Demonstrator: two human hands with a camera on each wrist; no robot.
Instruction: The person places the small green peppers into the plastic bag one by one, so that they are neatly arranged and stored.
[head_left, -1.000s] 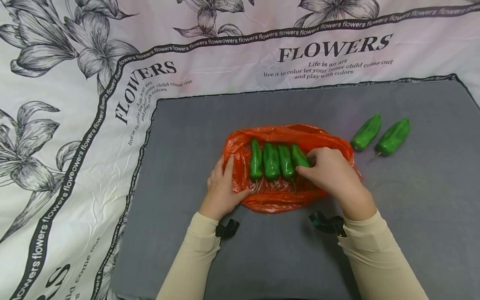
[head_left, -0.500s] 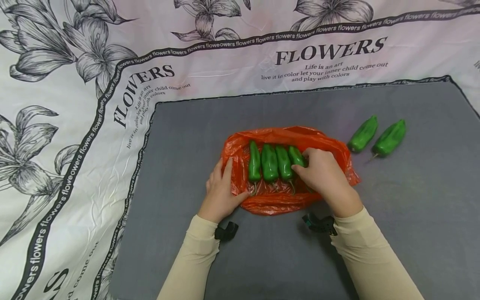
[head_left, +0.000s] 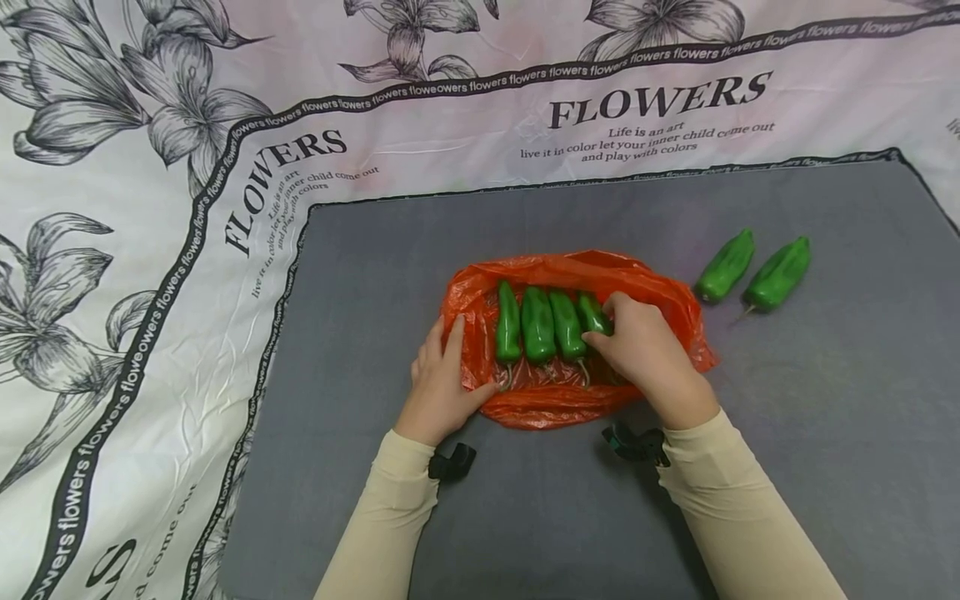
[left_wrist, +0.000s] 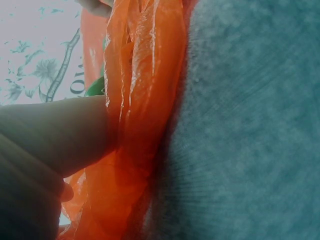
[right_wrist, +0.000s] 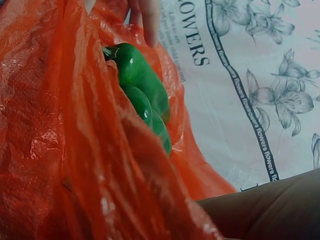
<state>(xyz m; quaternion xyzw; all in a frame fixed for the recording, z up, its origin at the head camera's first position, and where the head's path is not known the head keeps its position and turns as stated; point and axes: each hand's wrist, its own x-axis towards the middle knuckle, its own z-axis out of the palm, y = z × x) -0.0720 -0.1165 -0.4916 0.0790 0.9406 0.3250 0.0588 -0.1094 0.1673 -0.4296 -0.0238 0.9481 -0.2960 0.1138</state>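
An opened orange-red plastic bag [head_left: 547,412] lies on the grey tabletop, its rim spread wide. Inside it several green peppers lie side by side in a row, among them a pepper [head_left: 507,323] at the left end, stems toward the person. My right hand [head_left: 651,354] reaches over the bag's right side and holds the rightmost pepper [head_left: 592,313] between thumb and fingers. At the left rim rests my left hand [head_left: 441,382], index finger straight and thumb spread over the near edge. In the left wrist view its thumb [left_wrist: 60,132] goes behind the plastic.
Two more green peppers lie on the table right of the bag, one pepper [head_left: 725,265] nearer it and another pepper [head_left: 778,275] farther right. A white cloth [head_left: 450,125] with flower prints and lettering borders the grey surface at the back and left.
My right hand has shifted slightly left with the rightmost pepper, bringing it closer to the row. The left hand stays at the bag's rim.
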